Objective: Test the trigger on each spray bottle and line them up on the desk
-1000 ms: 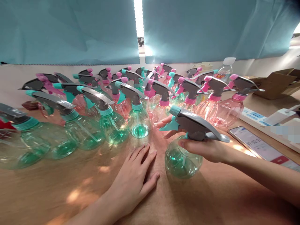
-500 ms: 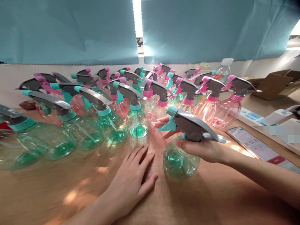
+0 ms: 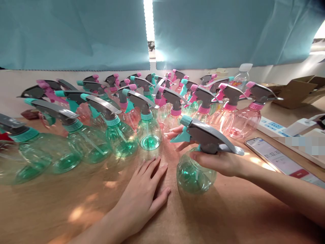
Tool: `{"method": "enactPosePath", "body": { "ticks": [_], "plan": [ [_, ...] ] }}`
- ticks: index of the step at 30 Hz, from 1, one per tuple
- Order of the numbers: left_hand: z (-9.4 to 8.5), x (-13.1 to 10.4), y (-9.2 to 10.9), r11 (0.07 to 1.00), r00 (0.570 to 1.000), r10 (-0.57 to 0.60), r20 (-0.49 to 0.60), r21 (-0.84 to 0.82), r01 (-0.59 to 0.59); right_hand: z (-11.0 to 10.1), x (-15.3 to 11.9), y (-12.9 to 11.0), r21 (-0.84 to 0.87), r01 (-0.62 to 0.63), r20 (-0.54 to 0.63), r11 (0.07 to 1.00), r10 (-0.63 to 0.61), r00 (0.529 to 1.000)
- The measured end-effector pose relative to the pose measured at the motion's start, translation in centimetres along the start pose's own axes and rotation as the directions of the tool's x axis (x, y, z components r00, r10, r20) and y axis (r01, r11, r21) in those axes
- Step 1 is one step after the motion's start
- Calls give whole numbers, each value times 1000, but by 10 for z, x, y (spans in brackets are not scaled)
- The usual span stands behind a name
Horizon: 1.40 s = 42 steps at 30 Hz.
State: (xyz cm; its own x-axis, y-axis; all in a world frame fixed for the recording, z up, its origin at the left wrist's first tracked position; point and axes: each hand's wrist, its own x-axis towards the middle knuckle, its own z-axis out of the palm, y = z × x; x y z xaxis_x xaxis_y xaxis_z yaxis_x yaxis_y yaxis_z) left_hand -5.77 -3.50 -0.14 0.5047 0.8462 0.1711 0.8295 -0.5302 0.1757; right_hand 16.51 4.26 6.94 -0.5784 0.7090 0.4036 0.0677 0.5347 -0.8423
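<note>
A see-through green spray bottle [image 3: 195, 176] is held at the neck by the right hand [image 3: 218, 161], near and right of centre, roughly upright; its grey head has a turquoise nozzle and trigger pointing left, and a straw shows inside. Just beyond the fingertips of the left hand [image 3: 144, 189], a matching front-row bottle [image 3: 149, 135] stands upright with its turquoise collar fitted and its nozzle turned left.

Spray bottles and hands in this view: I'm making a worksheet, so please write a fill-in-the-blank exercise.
The right hand holds a spray bottle with a ____ body. The left hand lies on the table, palm ____. The phone lies to the ____ of that spray bottle.
Missing words: green; down; right.
</note>
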Motion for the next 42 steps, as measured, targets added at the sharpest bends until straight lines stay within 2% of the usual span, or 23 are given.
{"method": "enactPosePath", "body": {
  "ticks": [10,15,22,30,37,42],
  "plan": [
    [-1,0,0,1000,1000,-7,8,-13,7,2,2,-3,-1,-2,-10,1000,2,1000],
    [3,-2,-1,1000,999,-5,-44,-24,4,3,3,-3,9,12,-18,1000,-12,1000],
    [-3,0,1,1000,1000,-20,24,-18,20,0,-2,0,-12,1,-12,1000,-1,1000],
    [-4,1,2,1000,999,-21,28,-11,22,1,0,-1,3,7,3,1000,-7,1000],
    [-1,-1,1,1000,1000,-13,-7,-21,13,-3,-4,1,-48,-88,26,995,89,996],
    [2,-1,-1,1000,1000,-10,-25,-21,9,-3,-3,-1,-3,-94,32,996,94,995]
  ]
}}
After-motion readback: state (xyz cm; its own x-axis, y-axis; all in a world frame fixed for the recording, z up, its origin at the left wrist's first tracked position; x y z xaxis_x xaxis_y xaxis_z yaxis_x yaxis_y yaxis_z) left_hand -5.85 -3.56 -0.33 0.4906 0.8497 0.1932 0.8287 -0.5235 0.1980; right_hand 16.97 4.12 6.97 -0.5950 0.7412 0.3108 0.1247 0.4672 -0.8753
